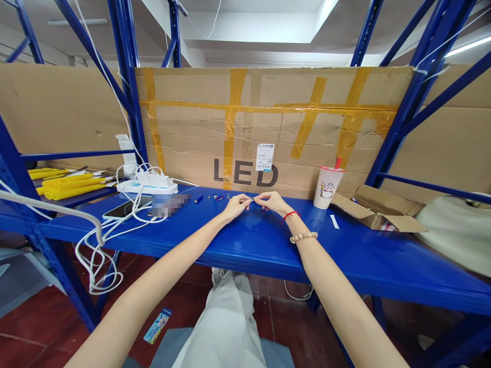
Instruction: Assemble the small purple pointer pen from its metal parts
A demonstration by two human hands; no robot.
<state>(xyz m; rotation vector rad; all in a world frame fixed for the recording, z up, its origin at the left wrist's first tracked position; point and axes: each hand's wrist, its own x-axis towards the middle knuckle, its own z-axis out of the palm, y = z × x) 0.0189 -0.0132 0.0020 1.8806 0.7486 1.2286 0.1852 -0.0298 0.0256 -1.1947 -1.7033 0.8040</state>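
My left hand [237,206] and my right hand [272,202] meet over the blue tabletop [245,240], fingertips nearly touching. Both are closed in a pinch around a small dark metallic piece [252,199], too small to name. A bit of something dark shows under my right fingers, partly hidden. Left of my hands lie a short blue cylinder [198,199] and a small dark blue part [218,197] with shiny bits. A red string and a beaded bracelet [304,237] circle my right wrist.
A white power strip [148,185] with tangled cables and a phone [125,208] lie left, near yellow-handled tools [74,185]. Right are a paper cup [328,188] with straw, a white strip [334,221] and an open carton [379,207]. Cardboard [192,138] stands behind, between blue posts.
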